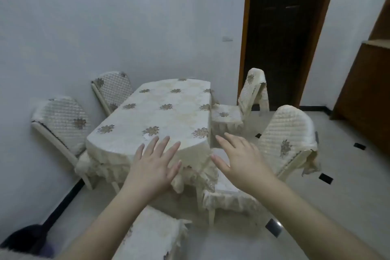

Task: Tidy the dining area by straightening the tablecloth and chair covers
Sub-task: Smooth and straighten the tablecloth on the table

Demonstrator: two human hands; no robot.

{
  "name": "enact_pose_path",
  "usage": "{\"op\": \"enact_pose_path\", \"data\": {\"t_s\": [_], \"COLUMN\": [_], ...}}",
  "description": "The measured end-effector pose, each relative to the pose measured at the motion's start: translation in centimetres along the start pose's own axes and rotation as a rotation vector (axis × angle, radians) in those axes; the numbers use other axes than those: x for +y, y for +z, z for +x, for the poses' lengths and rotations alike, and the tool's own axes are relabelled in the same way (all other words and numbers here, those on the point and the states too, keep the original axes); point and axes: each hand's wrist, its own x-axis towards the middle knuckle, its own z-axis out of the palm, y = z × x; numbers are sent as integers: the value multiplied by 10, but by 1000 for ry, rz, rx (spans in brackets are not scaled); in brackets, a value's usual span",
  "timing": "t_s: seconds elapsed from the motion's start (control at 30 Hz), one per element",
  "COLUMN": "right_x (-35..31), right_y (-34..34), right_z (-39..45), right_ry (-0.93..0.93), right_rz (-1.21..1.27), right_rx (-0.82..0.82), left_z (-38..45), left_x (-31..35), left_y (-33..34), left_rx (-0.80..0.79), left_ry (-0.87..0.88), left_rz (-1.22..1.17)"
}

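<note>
A cream tablecloth (164, 116) with gold flower prints covers the dining table, its frilled edge hanging at the near end. My left hand (154, 164) is stretched out flat with spread fingers over the table's near edge. My right hand (238, 156) reaches forward, fingers straight, just right of the table's near corner, holding nothing. Quilted chair covers sit on the chairs: near left (63, 122), far left (114, 88), far right (253, 91) with its cover hanging crooked, and near right (287, 135) with a loose, drooping edge.
A covered seat (152, 236) stands just below my arms. White walls close in behind and to the left. A dark doorway (282, 34) is at the back right, a wooden cabinet (367, 91) at the right. A dark broom (29, 238) lies at bottom left.
</note>
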Motion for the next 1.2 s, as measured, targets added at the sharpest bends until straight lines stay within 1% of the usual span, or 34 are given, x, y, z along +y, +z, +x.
{"op": "enact_pose_path", "data": {"t_s": [0.1, 0.3, 0.47, 0.57, 0.67, 0.73, 0.83, 1.03, 1.2], "right_x": [2, -11, -34, -46, -51, -53, -54, -49, -36], "right_y": [15, 62, 94, 115, 144, 164, 190, 237, 296], "right_z": [38, 123, 196, 236, 268, 283, 307, 370, 419], "right_ry": [-54, -150, -182, -197, -173, -166, -216, -265, -254], "right_rz": [15, 9, -2, 3, 39, 44, 20, 43, 94], "right_rx": [12, -65, -114, -122, -125, -146, -163, -172, -253], "left_z": [18, 51, 88, 113, 136, 147, 161, 203, 250], "left_x": [-17, -69, -130, -163, -189, -200, -210, -222, -242], "left_y": [19, 67, 99, 114, 132, 146, 169, 220, 264], "left_rx": [58, 85, 47, 22, -8, -11, -10, -85, -164], "left_ry": [-51, -106, -195, -198, -201, -207, -225, -227, -296], "left_rz": [22, 51, 25, 27, 10, -29, -77, -54, -51]}}
